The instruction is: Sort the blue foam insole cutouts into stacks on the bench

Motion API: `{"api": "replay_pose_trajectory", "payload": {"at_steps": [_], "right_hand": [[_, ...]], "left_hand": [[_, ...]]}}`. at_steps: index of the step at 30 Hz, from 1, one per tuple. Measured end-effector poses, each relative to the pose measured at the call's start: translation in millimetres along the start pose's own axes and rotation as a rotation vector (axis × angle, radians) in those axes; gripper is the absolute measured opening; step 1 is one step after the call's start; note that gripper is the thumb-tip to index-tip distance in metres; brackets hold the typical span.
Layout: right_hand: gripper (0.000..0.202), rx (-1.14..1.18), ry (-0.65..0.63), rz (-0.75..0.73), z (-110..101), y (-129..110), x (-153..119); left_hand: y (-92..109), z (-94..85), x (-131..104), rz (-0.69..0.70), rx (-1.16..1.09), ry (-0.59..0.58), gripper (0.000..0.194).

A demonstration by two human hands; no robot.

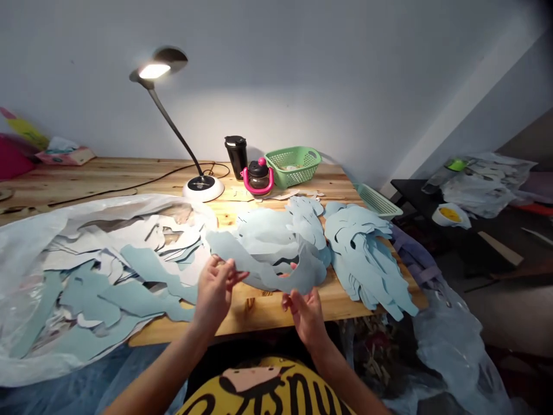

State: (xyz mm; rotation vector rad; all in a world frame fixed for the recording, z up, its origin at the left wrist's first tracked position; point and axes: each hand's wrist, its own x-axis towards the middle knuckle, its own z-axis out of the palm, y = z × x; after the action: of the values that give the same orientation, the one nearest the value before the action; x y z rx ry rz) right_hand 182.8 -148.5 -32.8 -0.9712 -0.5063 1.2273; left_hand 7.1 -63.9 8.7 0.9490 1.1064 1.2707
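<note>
L hand [218,288] & R hand [306,314]: apart, both at 1 item. L fingers at its left part, firmness of hold can't tell; R thumb & fingers clamped on its lower edge.

Item: curved pale-blue pc. [263,275], between hands, over front of desk [242,317].

Handling: looks thin; prob. best w/ light pinch nr. each end, no hard pull across the narrow middle (crease/tear risk), raised clear of loose pcs.

Adj.: pale-blue stack [259,225] behind; fanned pile [363,248] to R; clear plastic bag [129,202] to L, w/ blue & white offcuts.

Rear: desk lamp [204,187], lit; black tumbler [237,158]; pink-handled jar [258,176]; green basket [280,177].

Writing: yellow shirt [242,397], lge. black letters, part hidden, full word n/a. Tumbler: small pale mark, illegible. Lamp base: too small to read. Brands: none legible.
</note>
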Motion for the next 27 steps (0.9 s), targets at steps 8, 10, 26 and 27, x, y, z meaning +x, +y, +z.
{"api": "replay_pose_trajectory", "payload": {"at_steps": [8, 10, 26, 27], "right_hand": [[0.050, 0.026, 0.262, 0.253, -42.5, -3.9, -5.5], [0.047, 0.115, 0.248, 0.299, -47.8, -6.5, -15.5], [0.040, 0.328, 0.284, 0.263, 10.2, 51.8, 22.6], [0.041, 0.288, 0.294, 0.225, 11.8, 53.9, 26.9]], "left_hand": [[-57.0, -23.5, 1.6, 0.739, 0.855, 0.020, 0.067], [-61.3, -20.7, 15.4, 0.840, 1.150, -0.295, 0.063], [-24.6, 82.7, 168.5, 0.698, 1.372, -0.675, 0.051], [-25.6, 94.8, 183.3, 0.657, 1.389, -0.709, 0.048]]}}
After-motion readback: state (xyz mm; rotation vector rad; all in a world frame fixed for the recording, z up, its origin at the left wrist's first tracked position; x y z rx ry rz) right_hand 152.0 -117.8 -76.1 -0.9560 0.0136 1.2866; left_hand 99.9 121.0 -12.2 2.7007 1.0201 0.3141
